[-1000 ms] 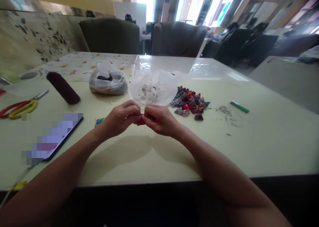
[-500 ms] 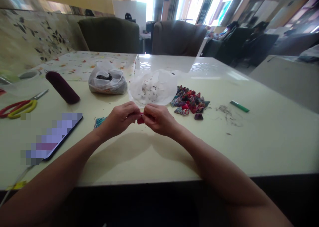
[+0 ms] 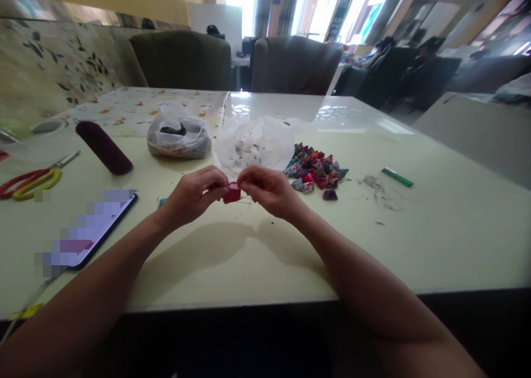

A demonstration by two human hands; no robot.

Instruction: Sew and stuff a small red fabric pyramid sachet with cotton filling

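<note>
A small red fabric pouch (image 3: 232, 193) with white filling at its opening hangs between my hands above the table. My left hand (image 3: 198, 193) pinches its left edge between thumb and fingers. On the other side, my right hand (image 3: 265, 189) pinches the top right edge of the pouch. Behind my hands lies a white plastic bag (image 3: 257, 146) with white stuffing on it. A pile of small patterned fabric pieces (image 3: 317, 165) sits to the right of the bag. Part of a teal patterned cloth (image 3: 161, 202) shows beside my left wrist.
Scissors (image 3: 37, 182), a dark red cylindrical case (image 3: 103, 147) and a phone (image 3: 103, 229) with a cable lie on the left. A tied plastic bag (image 3: 179, 137) stands behind my left hand. At right are a green tool (image 3: 397, 177) and loose threads (image 3: 377, 189).
My hands have moved slightly apart and up, and the red pouch now shows its white filling. Less of the teal cloth shows beside my left wrist.
</note>
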